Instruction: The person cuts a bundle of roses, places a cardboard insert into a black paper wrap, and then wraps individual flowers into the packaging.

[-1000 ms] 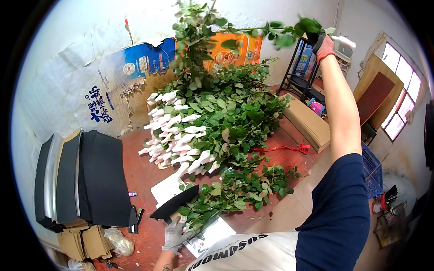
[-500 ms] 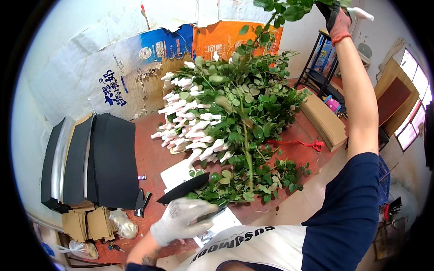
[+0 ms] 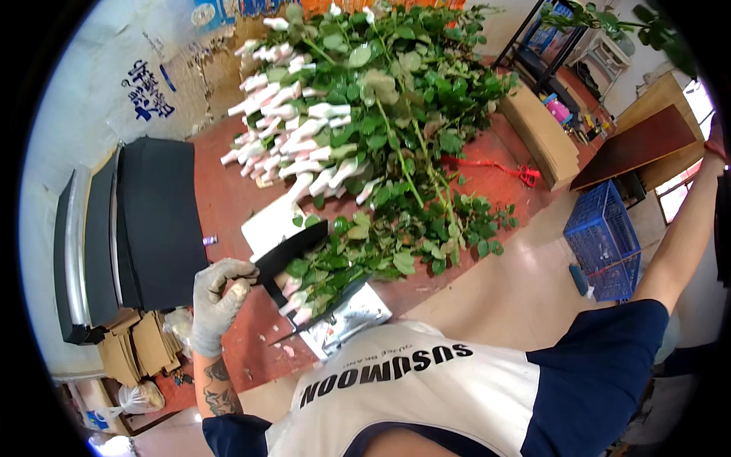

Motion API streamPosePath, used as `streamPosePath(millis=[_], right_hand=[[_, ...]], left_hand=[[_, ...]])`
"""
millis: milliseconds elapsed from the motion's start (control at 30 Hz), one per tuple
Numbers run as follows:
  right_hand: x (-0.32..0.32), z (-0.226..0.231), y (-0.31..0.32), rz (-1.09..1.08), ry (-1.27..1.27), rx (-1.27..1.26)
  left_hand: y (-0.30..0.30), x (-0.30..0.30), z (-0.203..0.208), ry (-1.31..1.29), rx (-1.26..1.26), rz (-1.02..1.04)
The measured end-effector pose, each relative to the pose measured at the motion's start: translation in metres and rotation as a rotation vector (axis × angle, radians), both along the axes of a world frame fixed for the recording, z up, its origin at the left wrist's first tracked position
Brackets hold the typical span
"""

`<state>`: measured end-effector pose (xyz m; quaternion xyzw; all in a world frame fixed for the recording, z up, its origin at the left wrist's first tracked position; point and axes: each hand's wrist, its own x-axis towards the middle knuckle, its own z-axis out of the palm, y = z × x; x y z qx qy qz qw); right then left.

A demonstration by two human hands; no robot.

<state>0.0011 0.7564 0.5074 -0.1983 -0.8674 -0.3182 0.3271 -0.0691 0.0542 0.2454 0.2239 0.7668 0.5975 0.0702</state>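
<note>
My left hand, in a pale grey glove, is at the left end of a black curved sheet, its thumb and fingers curled closed at the sheet's edge. Under and beside this sheet lies a small bunch of leafy rose stems, with a few pink-white heads at its near end. My right hand is stretched to the far right rim. Only its red glove cuff and a dark part show, and its fingers are hidden. Above it hangs a leafy stem, cut off by the picture's dark rim.
A large pile of roses in white sleeves covers the red table. Black sheets are stacked at left, brown cardboard nearer. Red-handled scissors lie by a long carton. A blue crate is on the floor.
My right arm has swung from the upper right out to the far right rim. My left hand has moved left, to the end of the black sheet. The view has tilted down.
</note>
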Motion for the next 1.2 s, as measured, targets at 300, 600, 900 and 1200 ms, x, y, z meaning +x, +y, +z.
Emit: streamPosePath(millis=[300, 600, 900, 1200], right_hand=[[-0.030, -0.147, -0.067, 0.499, 0.450, -0.155], [0.099, -0.255, -0.056, 0.932, 1.186, -0.992], [0.213, -0.252, -0.023, -0.108, 0.582, 0.207], [0.131, -0.217, 0.000, 1.241, 1.364, -1.003]], left_hand=[[0.161, -0.091, -0.014, -0.981, 0.385, -0.232], [0.313, -0.114, -0.077, -1.090, 0.364, -0.339], [0.531, -0.199, 0.086, -1.205, 0.721, -0.677], [0.405, -0.124, 0.275, 0.465, -0.287, -0.523]])
